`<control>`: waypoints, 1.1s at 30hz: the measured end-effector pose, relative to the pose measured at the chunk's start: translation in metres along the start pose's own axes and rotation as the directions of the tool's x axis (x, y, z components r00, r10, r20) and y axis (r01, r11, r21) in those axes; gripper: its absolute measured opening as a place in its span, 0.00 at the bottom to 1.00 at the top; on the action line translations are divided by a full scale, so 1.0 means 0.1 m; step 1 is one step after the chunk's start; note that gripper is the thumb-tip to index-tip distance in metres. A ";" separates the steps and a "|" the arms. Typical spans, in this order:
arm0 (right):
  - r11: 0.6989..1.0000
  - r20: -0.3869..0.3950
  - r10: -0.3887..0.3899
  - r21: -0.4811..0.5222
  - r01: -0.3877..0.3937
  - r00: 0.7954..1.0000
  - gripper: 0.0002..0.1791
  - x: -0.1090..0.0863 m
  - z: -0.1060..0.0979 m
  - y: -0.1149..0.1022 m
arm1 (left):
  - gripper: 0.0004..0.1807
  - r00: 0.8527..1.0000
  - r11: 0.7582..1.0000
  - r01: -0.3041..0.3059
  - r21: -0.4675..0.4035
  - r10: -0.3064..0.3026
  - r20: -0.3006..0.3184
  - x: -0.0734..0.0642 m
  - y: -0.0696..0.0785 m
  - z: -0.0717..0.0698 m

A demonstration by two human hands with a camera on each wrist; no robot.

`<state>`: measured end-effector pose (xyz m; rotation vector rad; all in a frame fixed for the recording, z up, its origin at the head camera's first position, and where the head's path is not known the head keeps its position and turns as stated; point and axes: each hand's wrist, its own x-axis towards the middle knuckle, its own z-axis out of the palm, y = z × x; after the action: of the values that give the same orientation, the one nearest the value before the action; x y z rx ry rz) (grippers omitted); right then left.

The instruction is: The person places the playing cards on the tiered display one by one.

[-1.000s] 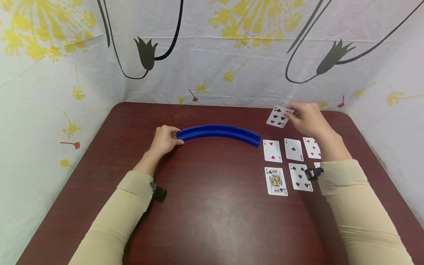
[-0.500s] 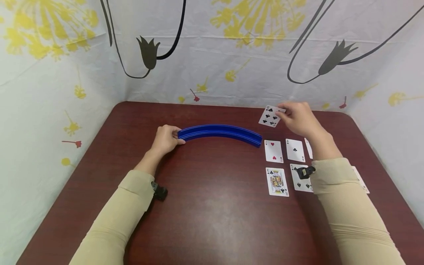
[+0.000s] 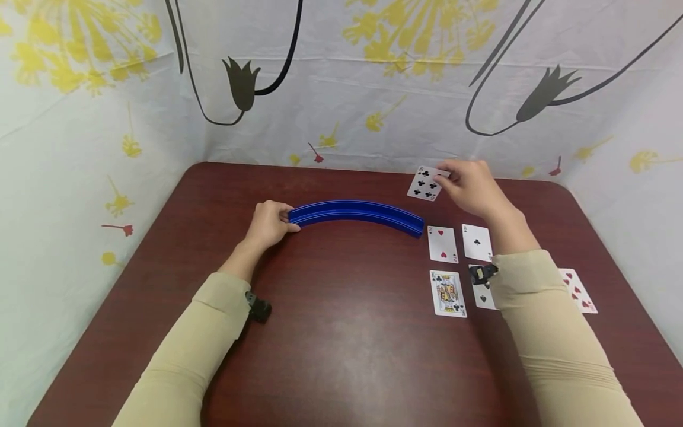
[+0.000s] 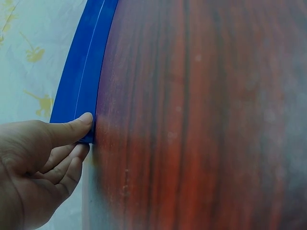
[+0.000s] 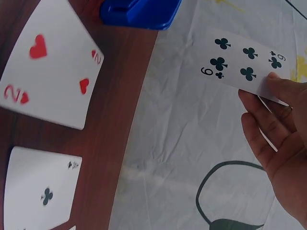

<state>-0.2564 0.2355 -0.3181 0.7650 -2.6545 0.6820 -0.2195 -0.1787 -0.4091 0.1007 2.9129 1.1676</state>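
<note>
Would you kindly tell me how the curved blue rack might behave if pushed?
The blue rack looks like smooth plastic, so it is probably stiff and slides easily. Its long curved shape makes rolling unlikely. With the left hand gripping one end, it may pivot there.

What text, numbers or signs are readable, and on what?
"6" with club signs: six of clubs, pinched in the right hand
"2" with heart signs: two of hearts
"A" with club sign: ace of clubs
"K" with club signs: king of clubs
Spade card: partly covered, number unreadable
Far-right hearts card: number too small
Blue track: no text visible
</note>
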 end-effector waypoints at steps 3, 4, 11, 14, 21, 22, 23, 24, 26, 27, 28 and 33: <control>1.000 0.010 0.005 0.008 -0.005 1.000 0.12 0.03 0.03 -0.03 | 0.21 1.000 1.000 0.002 0.001 -0.002 0.002 0.00 -0.01 0.01; 1.000 0.011 0.007 0.011 -0.007 1.000 0.13 0.04 0.04 -0.04 | 0.22 1.000 1.000 0.002 0.003 -0.002 0.002 0.01 -0.01 0.01; 0.999 0.013 -0.003 0.032 0.003 1.000 0.13 0.09 0.11 -0.11 | 0.22 1.000 1.000 -0.011 0.011 0.011 0.003 0.01 -0.01 0.01; 0.999 0.019 -0.019 0.034 0.018 1.000 0.13 0.11 0.14 -0.13 | 0.22 1.000 1.000 -0.009 0.011 0.009 0.000 0.01 -0.01 0.00; 0.998 0.035 -0.063 0.031 0.062 0.997 0.12 0.19 0.23 -0.21 | 0.24 1.000 1.000 -0.002 0.017 0.002 0.005 0.02 -0.02 -0.02; 0.997 0.036 -0.068 0.033 0.067 0.997 0.12 0.20 0.25 -0.22 | 0.25 1.000 1.000 0.000 0.017 0.000 0.005 0.02 -0.02 -0.02; 0.997 0.036 -0.073 0.037 0.072 0.997 0.12 0.21 0.26 -0.23 | 0.25 1.000 1.000 0.001 0.016 -0.001 0.006 0.03 -0.02 -0.02; 0.996 0.036 -0.080 0.043 0.079 0.996 0.11 0.22 0.28 -0.24 | 0.25 1.000 1.000 0.000 0.016 0.000 0.007 0.03 -0.02 -0.03; 0.994 0.032 -0.099 0.049 0.097 0.995 0.11 0.25 0.31 -0.26 | 0.25 1.000 1.000 0.000 0.013 0.000 0.008 0.03 -0.02 -0.03; 0.993 0.028 -0.110 0.052 0.109 0.993 0.11 0.26 0.32 -0.27 | 0.25 1.000 1.000 0.000 0.011 0.000 0.008 0.03 -0.02 -0.02; 0.991 0.026 -0.121 0.054 0.119 0.992 0.10 0.26 0.34 -0.28 | 0.25 1.000 1.000 -0.001 0.011 0.000 0.007 0.03 -0.02 -0.03; 0.988 0.031 -0.145 0.066 0.143 0.989 0.10 0.30 0.39 -0.34 | 0.26 1.000 1.000 -0.002 0.012 0.002 0.008 0.04 -0.04 -0.03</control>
<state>-0.2675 0.1777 -0.3268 0.9847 -2.5885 0.7235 -0.2238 -0.1833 -0.4091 0.1088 2.9137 1.1472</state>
